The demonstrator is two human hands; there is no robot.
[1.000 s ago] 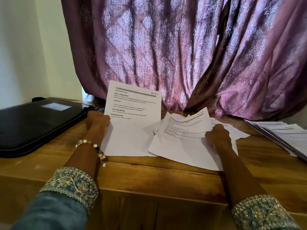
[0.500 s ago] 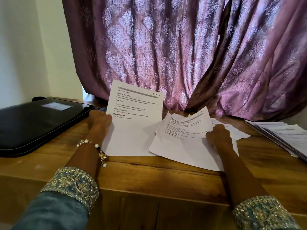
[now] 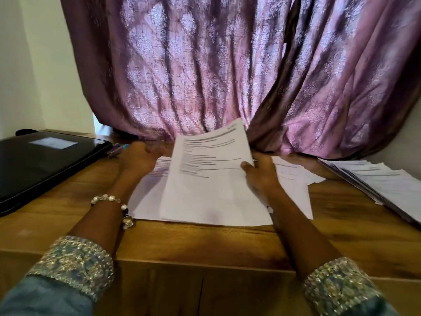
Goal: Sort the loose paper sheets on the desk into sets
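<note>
Nearest us we see two embroidered sleeve cuffs, the left (image 3: pixel 73 263) and the right (image 3: pixel 337 286), and one pearl bracelet (image 3: pixel 114 201) on the left wrist. Two hands work over the wooden worktop (image 3: pixel 205 242). The right hand (image 3: pixel 262 176) holds one printed sheet (image 3: pixel 209 179) by its right edge, thumb on the face, so this grip is closed on the paper; the sheet tilts up off the worktop. The left hand (image 3: pixel 139 156) hangs with a wide grip, fingers spread and holding nothing, just left of the raised sheet and apart from it. Under that sheet lie loose sheets (image 3: pixel 293 190), overlapping; we cannot count them. Well right of the sheet sits one fanned stack of papers (image 3: pixel 376 185). Well left of it lies one black case (image 3: pixel 45 165). Behind it hangs one purple curtain (image 3: pixel 227 65).
</note>
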